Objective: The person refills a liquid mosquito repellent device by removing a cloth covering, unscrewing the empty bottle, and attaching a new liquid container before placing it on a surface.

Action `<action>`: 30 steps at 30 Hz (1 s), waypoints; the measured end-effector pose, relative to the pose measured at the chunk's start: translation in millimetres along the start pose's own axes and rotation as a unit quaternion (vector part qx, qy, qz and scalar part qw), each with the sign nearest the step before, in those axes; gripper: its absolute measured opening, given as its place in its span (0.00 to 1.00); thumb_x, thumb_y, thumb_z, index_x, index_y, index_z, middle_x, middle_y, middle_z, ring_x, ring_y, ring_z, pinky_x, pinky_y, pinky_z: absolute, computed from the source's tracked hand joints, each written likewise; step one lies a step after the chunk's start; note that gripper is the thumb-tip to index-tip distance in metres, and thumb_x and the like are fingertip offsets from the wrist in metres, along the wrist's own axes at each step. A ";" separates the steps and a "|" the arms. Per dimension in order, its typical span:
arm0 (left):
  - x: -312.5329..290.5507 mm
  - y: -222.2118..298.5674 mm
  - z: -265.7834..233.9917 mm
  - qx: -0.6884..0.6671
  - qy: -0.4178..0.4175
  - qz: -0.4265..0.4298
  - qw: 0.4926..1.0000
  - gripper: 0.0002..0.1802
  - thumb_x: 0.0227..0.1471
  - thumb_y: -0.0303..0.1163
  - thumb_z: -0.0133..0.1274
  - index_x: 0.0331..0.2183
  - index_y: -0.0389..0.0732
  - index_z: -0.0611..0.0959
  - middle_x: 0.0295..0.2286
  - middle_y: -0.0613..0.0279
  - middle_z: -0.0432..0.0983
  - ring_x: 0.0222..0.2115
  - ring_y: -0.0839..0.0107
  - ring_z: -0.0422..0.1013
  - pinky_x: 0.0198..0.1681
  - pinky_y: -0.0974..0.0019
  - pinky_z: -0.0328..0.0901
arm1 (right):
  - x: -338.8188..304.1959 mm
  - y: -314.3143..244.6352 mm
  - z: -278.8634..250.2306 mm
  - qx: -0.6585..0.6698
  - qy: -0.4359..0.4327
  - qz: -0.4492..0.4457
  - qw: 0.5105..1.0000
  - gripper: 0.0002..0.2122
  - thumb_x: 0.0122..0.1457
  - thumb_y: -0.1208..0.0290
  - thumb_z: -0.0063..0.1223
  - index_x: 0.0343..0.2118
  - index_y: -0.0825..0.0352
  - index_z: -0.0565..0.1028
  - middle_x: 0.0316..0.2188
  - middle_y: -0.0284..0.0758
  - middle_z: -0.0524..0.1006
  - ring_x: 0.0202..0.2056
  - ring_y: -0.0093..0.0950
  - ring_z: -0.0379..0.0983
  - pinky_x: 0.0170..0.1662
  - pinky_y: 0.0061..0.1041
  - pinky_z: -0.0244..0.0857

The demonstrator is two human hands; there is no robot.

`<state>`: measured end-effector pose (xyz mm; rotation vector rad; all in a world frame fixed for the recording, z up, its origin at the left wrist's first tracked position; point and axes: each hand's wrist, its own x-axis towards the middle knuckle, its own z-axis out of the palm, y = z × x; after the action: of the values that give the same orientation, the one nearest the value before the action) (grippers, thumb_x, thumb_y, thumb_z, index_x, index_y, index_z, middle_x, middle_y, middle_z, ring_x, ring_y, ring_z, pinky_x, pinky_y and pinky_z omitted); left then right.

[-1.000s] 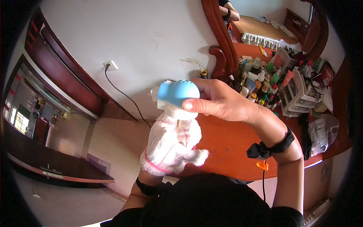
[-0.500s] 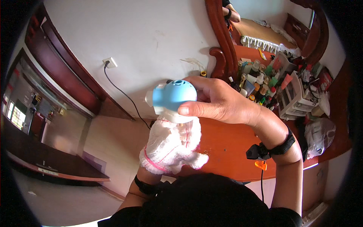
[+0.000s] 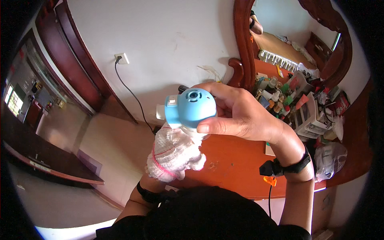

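So my right hand (image 3: 244,118) is wrapped around this round light-blue plastic gadget (image 3: 190,108), thumb pressed along its lower edge and fingers curled over the top, holding it up in the air over the front edge of the orange-brown dresser top (image 3: 236,164). My left hand (image 3: 174,154) is inside a white knit cloth with a pink stripe (image 3: 172,156), bunched right up against the underside of the gadget, though I can't really tell how tightly it's closed under the fabric. Off to the right there's a carved-frame mirror (image 3: 280,36) with a mess of bottles and small jars (image 3: 288,96) below it, and a wall socket (image 3: 122,59) with a black cord on the white wall.
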<state>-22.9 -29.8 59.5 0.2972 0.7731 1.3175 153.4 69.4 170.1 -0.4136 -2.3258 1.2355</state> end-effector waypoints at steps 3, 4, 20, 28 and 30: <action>-8.6 7.1 5.6 0.057 0.012 -0.039 0.998 0.20 0.47 0.24 0.59 0.42 0.40 0.71 0.24 0.64 0.69 0.19 0.73 0.66 0.17 0.69 0.65 | -0.6 3.9 2.1 0.005 0.012 -0.031 0.999 0.28 0.53 0.54 0.64 0.49 0.72 0.71 0.22 0.36 0.76 0.23 0.21 0.70 0.27 0.20 0.62; -9.4 6.4 3.0 0.055 0.024 -0.041 0.997 0.20 0.47 0.24 0.59 0.42 0.40 0.71 0.24 0.64 0.69 0.18 0.74 0.66 0.16 0.69 0.65 | -0.1 4.4 3.1 0.023 0.007 -0.049 0.999 0.28 0.53 0.55 0.64 0.51 0.71 0.70 0.23 0.36 0.77 0.25 0.21 0.71 0.30 0.21 0.65; -0.6 2.0 -0.6 0.110 -0.028 0.080 0.990 0.16 0.48 0.24 0.57 0.38 0.41 0.70 0.23 0.65 0.67 0.16 0.75 0.63 0.15 0.68 0.62 | -9.5 9.7 -13.9 0.187 -0.048 0.042 0.980 0.36 0.55 0.50 0.59 0.61 0.65 0.59 0.43 0.36 0.72 0.37 0.23 0.74 0.29 0.17 0.66; 0.9 -4.4 1.3 0.159 -0.051 0.118 0.979 0.14 0.48 0.23 0.55 0.36 0.42 0.69 0.22 0.65 0.66 0.16 0.75 0.62 0.15 0.68 0.60 | -13.3 13.8 -17.8 0.151 -0.034 0.078 0.985 0.37 0.57 0.44 0.54 0.58 0.71 0.60 0.32 0.34 0.73 0.29 0.18 0.73 0.23 0.13 0.63; -1.8 -5.5 -0.3 0.170 -0.061 0.116 0.977 0.13 0.48 0.23 0.55 0.35 0.42 0.69 0.21 0.66 0.65 0.15 0.75 0.61 0.15 0.68 0.60 | -13.8 13.7 -16.3 0.150 -0.031 0.069 0.986 0.37 0.57 0.43 0.53 0.58 0.72 0.60 0.31 0.33 0.73 0.28 0.18 0.73 0.23 0.13 0.63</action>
<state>-19.1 -33.0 56.5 0.7538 0.8767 1.3665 174.4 81.7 162.9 -0.4420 -2.1422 1.6578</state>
